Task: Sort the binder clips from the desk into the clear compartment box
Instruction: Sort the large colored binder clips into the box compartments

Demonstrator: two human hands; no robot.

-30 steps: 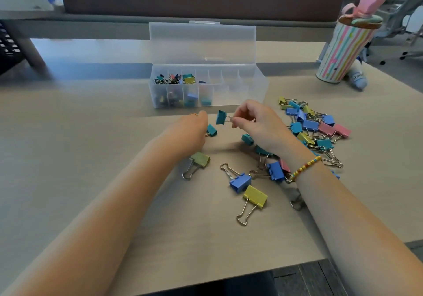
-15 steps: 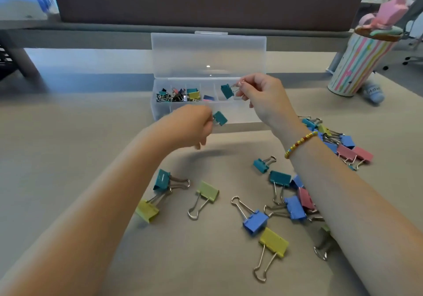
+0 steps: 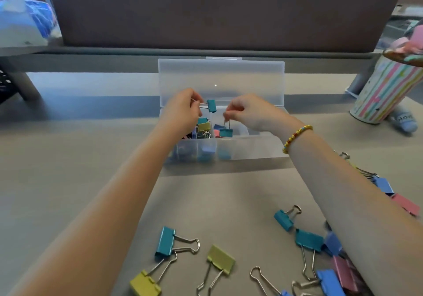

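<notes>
Both your hands hang over the open clear box [image 3: 251, 144] on the surface [image 3: 68, 169].

Your left hand [image 3: 183, 110] pinches a teal clip [image 3: 211, 106] by its wire handles, fingers curled; your right hand [image 3: 247, 112] pinches another teal clip [image 3: 226, 132], dangling into a middle compartment. Loose clips [image 3: 220, 259] lie nearer you.

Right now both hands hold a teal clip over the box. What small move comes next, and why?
Probably lower and let go with the right hand: its teal clip hangs by the wire handles just above a compartment of the clear box that seems to hold teal already. The left hand pinches a second teal clip higher up, so it could follow.
</notes>
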